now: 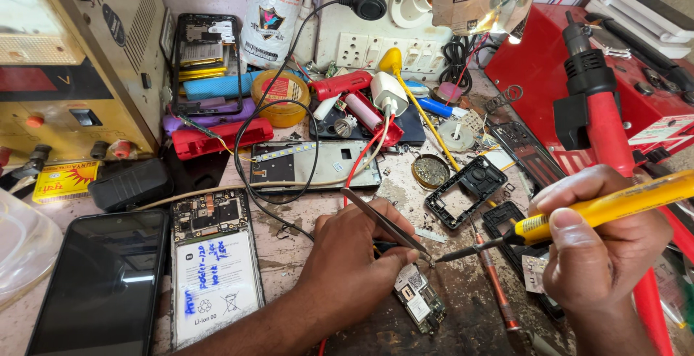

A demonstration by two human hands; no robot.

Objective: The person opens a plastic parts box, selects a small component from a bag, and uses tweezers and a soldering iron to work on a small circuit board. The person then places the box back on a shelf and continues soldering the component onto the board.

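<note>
Soldering on a small circuit board, joint not yet finished.

Head view: near centre, the left hand (354, 255) pinches tweezers (383, 222) over the circuit board (419, 299); the right hand (600, 244) grips a yellow soldering iron (578, 215), tip meeting the tweezers' point just above the board. An opened phone (213, 269) lies left, unassembled.

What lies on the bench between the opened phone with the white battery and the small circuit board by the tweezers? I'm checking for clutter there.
In the head view, only the person's left hand and forearm cross between the opened phone and the circuit board.
</note>
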